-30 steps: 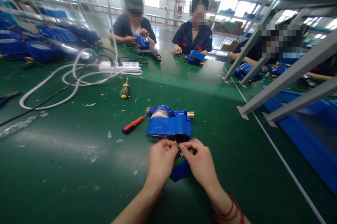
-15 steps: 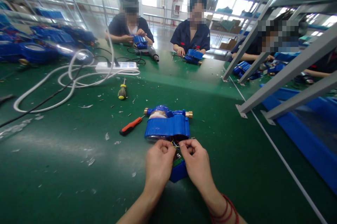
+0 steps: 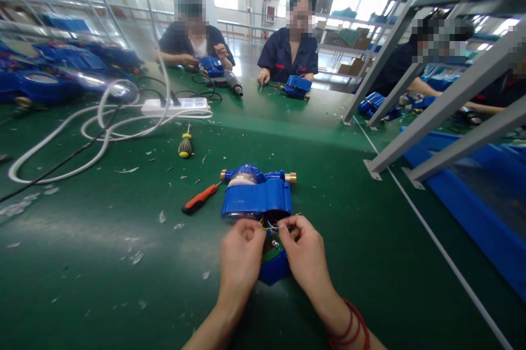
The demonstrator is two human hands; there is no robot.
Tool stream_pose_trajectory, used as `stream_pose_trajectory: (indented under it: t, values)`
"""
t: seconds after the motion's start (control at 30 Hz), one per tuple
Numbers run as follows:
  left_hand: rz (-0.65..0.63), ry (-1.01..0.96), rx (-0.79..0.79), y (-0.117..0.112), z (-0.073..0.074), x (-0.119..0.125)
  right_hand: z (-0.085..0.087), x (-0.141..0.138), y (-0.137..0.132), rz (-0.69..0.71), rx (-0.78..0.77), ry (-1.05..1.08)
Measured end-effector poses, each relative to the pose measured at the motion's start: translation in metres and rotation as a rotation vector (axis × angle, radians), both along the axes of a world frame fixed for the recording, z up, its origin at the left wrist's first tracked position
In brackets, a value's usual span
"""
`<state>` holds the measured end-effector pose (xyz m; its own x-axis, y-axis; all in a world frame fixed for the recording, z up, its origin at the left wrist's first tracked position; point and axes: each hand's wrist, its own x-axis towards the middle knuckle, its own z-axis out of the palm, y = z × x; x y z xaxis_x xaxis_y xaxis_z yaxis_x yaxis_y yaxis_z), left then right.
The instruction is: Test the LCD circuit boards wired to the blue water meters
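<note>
A blue water meter (image 3: 255, 195) with brass end fittings lies on the green table (image 3: 102, 262), a blue cover part (image 3: 273, 269) in front of it. My left hand (image 3: 240, 257) and my right hand (image 3: 304, 254) are both closed in a pinch over thin coloured wires (image 3: 269, 225) at the meter's near side. A green circuit board (image 3: 271, 254) shows between the hands. A red cord circles my right wrist.
An orange-handled screwdriver (image 3: 200, 199) lies left of the meter, a yellow-black one (image 3: 185, 144) farther back. White cable loops (image 3: 98, 131) and a power strip (image 3: 176, 105) lie at the left. Several people work on blue meters across the table. Grey metal struts (image 3: 435, 114) and a blue tray (image 3: 472, 196) stand right.
My hands have drawn slightly apart while staying pinched on the wires. The view has shifted a little to the right.
</note>
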<state>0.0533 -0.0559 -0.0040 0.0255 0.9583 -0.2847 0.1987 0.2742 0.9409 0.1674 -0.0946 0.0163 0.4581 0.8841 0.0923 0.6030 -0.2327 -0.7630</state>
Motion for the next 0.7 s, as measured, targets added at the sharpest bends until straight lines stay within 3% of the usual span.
stream_pose_trajectory:
  t: [0.17,0.37,0.7]
  values:
    - [-0.052,-0.042,0.005,0.000,0.001,-0.001,0.011,0.001,-0.004,0.092,0.080,-0.189]
    - [-0.056,-0.077,0.025,0.001,0.000,-0.001,0.020,-0.001,0.002,0.276,0.096,-0.654]
    - [-0.085,-0.096,0.003,0.002,-0.001,0.000,0.015,-0.001,0.012,0.327,0.039,-0.659]
